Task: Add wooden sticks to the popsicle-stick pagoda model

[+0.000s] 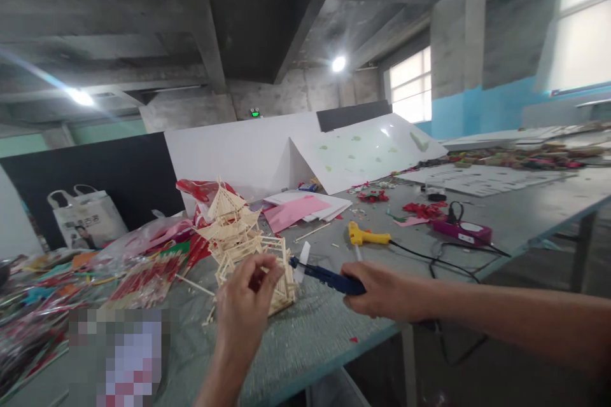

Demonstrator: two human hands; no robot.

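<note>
A pale wooden stick model of a tiered tower [233, 216] stands on the grey-green table [334, 324]. My left hand [251, 292] is in front of the model, its thumb and fingers brought together; whatever they may hold is too small to make out. My right hand [377, 286] is wrapped round the handle of a dark blue tool [329, 275], whose tip points left at the model's right side. A small white piece [302, 261] shows by that tip. Behind the tool lies a yellow glue gun [370, 237] with a black cable.
A purple power strip [462, 231] with cables lies at the right. Pink paper [296, 212] and white sheets are behind the model. Plastic-wrapped craft materials [143, 280] cover the left side. White and black boards stand at the back. The table's front edge runs below my right arm.
</note>
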